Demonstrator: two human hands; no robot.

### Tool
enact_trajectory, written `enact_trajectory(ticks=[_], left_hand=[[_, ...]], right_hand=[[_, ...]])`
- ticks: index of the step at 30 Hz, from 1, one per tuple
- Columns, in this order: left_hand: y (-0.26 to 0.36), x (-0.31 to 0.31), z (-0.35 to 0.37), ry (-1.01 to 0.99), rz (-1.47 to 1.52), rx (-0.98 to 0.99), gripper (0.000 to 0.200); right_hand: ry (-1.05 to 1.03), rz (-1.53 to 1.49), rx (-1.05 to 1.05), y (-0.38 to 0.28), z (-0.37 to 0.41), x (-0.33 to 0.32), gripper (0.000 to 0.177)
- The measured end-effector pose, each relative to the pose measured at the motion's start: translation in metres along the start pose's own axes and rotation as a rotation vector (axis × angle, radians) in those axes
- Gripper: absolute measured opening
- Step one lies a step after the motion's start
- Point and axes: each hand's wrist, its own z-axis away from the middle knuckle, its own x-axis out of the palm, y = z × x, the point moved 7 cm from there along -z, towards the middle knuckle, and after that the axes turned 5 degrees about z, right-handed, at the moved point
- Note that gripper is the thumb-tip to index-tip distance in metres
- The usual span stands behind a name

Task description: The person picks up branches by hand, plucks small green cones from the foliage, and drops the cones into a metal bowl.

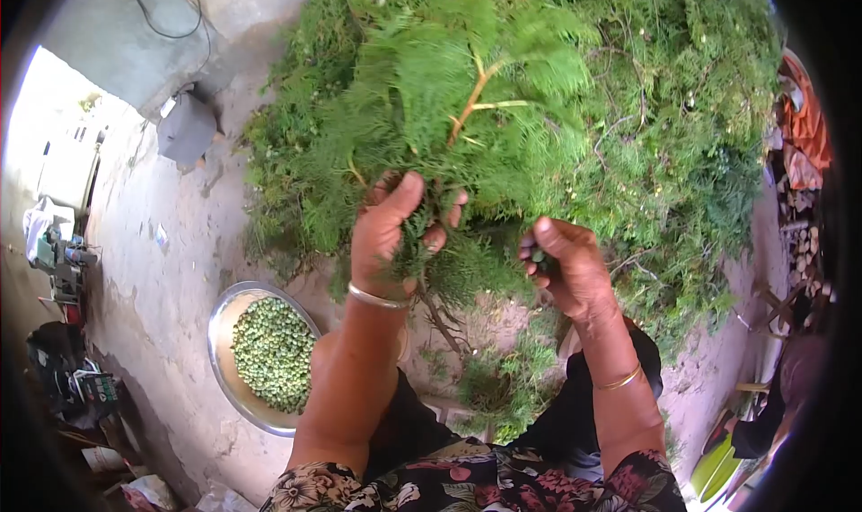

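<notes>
My left hand (388,229), with a silvery bangle at its wrist, is wrapped round a leafy arborvitae branch (467,108). The branch's feathery green sprays fan out above the hand, and brown stems show among them. To the right of the branch, my right hand (566,265) is curled shut, apart from the foliage. Small dark green cones (539,256) show between its fingers. A metal basin (222,364) stands on the floor to my left, with many small green cones (272,352) heaped in it.
A large pile of cut evergreen branches (682,117) fills the floor ahead and to the right. Loose sprigs (507,377) lie between my legs. A grey block (187,128) stands at the upper left. Clutter lines both sides, including an orange cloth (805,122) at right.
</notes>
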Motion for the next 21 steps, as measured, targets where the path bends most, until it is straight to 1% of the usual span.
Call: enact_trajectory(ticks=[1, 2, 4, 6, 7, 8, 9, 10, 11, 12, 13, 15, 17, 21], left_hand=[[0.001, 0.006, -0.001, -0.052, 0.011, 0.007, 0.022], [-0.001, 0.005, -0.002, -0.048, 0.018, 0.023, 0.022], [-0.007, 0.006, -0.004, -0.153, -0.013, 0.03, 0.028], [-0.018, 0.002, -0.003, -0.031, 0.002, -0.057, 0.025], [-0.026, -0.007, -0.007, -0.025, 0.02, -0.004, 0.021], [-0.038, -0.014, -0.009, 0.003, 0.021, -0.022, 0.02], [-0.047, -0.012, -0.006, 0.091, 0.147, -0.182, 0.021], [-0.057, -0.01, -0.006, 0.106, 0.236, -0.24, 0.019], [-0.057, -0.005, -0.005, 0.086, 0.268, -0.212, 0.013], [-0.064, 0.0, -0.001, 0.004, 0.376, -0.306, 0.018], [-0.037, 0.003, 0.027, 0.18, 0.177, -0.355, 0.017], [-0.026, -0.032, 0.043, 0.247, 0.188, -0.287, 0.019], [-0.018, -0.057, 0.055, 0.284, 0.172, -0.209, 0.023], [-0.019, -0.096, 0.056, 0.328, 0.125, -0.085, 0.032]], right_hand=[[0.045, -0.161, 0.008, -0.001, 0.002, -0.007, 0.037], [0.086, -0.321, 0.024, 0.001, 0.004, -0.014, 0.038], [0.179, -0.432, 0.007, -0.001, 0.01, -0.031, 0.038], [0.212, -0.489, -0.119, -0.015, 0.019, -0.036, 0.038], [0.222, -0.519, -0.15, -0.024, 0.026, -0.03, 0.037], [0.231, -0.549, -0.182, -0.037, 0.034, -0.02, 0.037], [0.16, -0.576, -0.269, -0.051, 0.041, -0.004, 0.038], [0.09, -0.512, -0.252, -0.064, 0.049, 0.026, 0.039], [-0.009, -0.499, -0.272, -0.071, 0.054, 0.053, 0.045], [-0.09, -0.456, -0.275, -0.076, 0.063, 0.089, 0.048], [-0.17, -0.418, -0.279, -0.079, 0.075, 0.129, 0.052], [-0.464, -0.304, -0.285, -0.068, 0.089, 0.207, 0.082], [-0.578, -0.272, -0.223, -0.038, 0.101, 0.263, 0.079], [-0.704, -0.347, -0.088, -0.017, 0.1, 0.3, 0.079]])
